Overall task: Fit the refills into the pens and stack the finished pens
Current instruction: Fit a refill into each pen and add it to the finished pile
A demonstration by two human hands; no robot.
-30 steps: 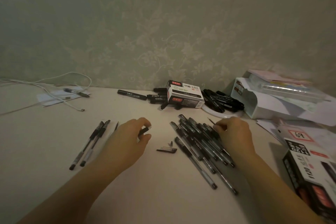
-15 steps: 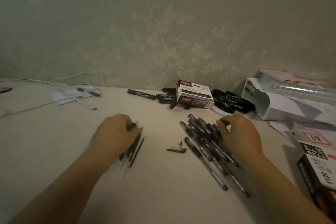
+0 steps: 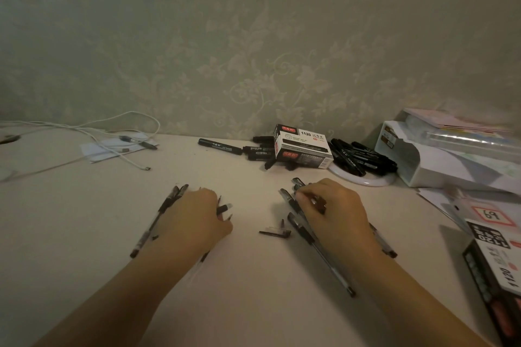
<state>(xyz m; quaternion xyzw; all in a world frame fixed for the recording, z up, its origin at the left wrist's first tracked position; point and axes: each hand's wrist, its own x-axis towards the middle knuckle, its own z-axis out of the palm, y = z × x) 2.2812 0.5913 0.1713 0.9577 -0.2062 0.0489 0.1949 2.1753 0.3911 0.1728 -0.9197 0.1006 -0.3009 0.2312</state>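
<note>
Pens (image 3: 320, 248) lie in a pile on the worktop (image 3: 84, 234), under the right hand (image 3: 335, 211). Its fingers curl down onto them. The left hand (image 3: 197, 220) curls round a few pens (image 3: 224, 208), and their tips stick out past its fingers. One more pen (image 3: 155, 222) lies just left of that hand. A small clip (image 3: 275, 232) lies between the hands.
</note>
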